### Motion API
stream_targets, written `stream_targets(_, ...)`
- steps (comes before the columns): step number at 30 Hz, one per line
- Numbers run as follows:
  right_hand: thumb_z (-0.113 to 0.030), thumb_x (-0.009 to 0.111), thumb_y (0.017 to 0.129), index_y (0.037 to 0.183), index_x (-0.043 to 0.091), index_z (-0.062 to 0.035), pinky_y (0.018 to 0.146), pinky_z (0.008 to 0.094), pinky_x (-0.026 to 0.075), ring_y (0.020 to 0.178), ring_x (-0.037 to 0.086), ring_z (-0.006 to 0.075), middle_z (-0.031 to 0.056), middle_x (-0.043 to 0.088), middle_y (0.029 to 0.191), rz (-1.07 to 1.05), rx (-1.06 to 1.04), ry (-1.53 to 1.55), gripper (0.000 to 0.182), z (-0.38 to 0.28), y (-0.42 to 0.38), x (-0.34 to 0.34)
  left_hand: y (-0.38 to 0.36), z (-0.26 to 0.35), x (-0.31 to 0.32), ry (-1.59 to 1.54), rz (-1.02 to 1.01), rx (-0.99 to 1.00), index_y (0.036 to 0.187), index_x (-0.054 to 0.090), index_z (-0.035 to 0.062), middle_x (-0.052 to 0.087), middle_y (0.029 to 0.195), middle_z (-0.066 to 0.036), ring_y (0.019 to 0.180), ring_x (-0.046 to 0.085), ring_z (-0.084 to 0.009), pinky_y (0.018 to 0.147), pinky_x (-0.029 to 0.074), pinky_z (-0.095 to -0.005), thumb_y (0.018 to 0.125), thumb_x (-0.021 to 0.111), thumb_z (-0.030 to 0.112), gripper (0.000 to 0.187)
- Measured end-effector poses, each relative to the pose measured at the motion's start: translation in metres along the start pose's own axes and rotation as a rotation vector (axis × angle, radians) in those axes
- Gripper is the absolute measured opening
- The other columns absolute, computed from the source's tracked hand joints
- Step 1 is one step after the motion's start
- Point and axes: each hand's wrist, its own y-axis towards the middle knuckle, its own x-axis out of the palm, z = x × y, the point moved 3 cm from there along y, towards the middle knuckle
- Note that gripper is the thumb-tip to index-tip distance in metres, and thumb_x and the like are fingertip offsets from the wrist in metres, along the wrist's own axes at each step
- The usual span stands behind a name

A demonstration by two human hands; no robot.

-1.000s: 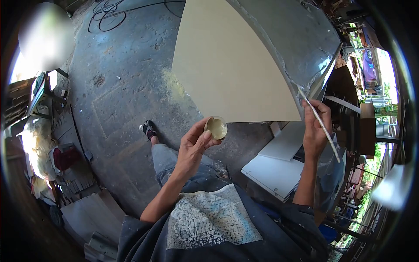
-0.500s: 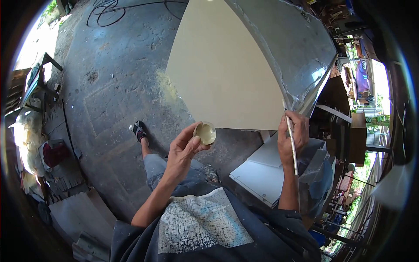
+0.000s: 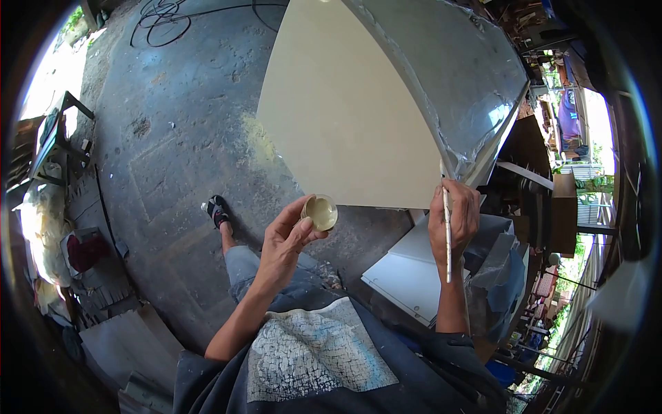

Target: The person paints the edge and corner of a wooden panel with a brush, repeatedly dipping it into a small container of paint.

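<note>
Left hand [image 3: 281,240] pinches a cup [image 3: 336,212] of pale liquid [image 3: 321,212] and right hand [image 3: 460,222] a thin brush [image 3: 449,257], its tip at the corner of a cream panel [image 3: 345,117], evenly coloured, any unfinished edge work impossible to tell.

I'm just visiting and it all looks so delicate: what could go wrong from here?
The left hand holds an open cup near the cream panel; a tilt could spill what is in it. The right hand has the tip of a thin brush at the panel's edge, close to the shiny grey surface; a small slip might leave a mark on either.
</note>
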Motion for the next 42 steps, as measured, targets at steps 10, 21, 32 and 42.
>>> stream_targets(10,0.002,0.068,0.087,0.106,0.062,0.0012,0.083,0.0449,0.056,0.092,0.067,0.035,0.0138,0.068,0.099,-0.009,0.02,-0.017,0.02,-0.0003,-0.0007,0.0025,0.0023,-0.0013,-0.0001,0.006,-0.008,-0.003,0.143,0.046,-0.003,0.059,0.131,-0.015,0.107,0.068,-0.024,0.09,0.059,-0.033,0.099,0.065,0.028,0.057)
stream_targets(21,0.002,0.068,0.087,0.108,0.061,0.001,0.083,0.046,0.056,0.092,0.067,0.0352,0.0139,0.068,0.1,-0.011,0.02,-0.024,0.021,-0.0002,-0.0012,0.0047,0.0032,-0.0033,-0.0018,0.005,0.002,-0.009,0.143,0.047,-0.0021,0.059,0.131,-0.014,0.107,0.068,-0.023,0.09,0.059,-0.0326,0.098,0.065,0.029,0.057)
stream_targets(32,0.001,0.068,0.088,0.106,0.061,0.0016,0.08,0.0452,0.056,0.09,0.067,0.0346,0.014,0.067,0.098,-0.008,0.028,-0.023,0.02,-0.0009,-0.0007,0.0039,0.0025,-0.0044,-0.0046,0.014,0.006,-0.007,0.143,0.046,-0.0022,0.059,0.13,-0.015,0.106,0.068,-0.0236,0.09,0.06,-0.0331,0.098,0.065,0.03,0.058)
stream_targets(42,0.002,0.068,0.088,0.106,0.061,0.0018,0.082,0.0458,0.057,0.092,0.067,0.0349,0.014,0.067,0.098,-0.015,0.025,-0.028,0.019,-0.003,0.0005,0.0033,0.0012,-0.0043,-0.0055,0.006,-0.002,0.001,0.143,0.046,-0.0026,0.06,0.13,-0.016,0.106,0.069,-0.0239,0.09,0.06,-0.0336,0.099,0.064,0.031,0.058)
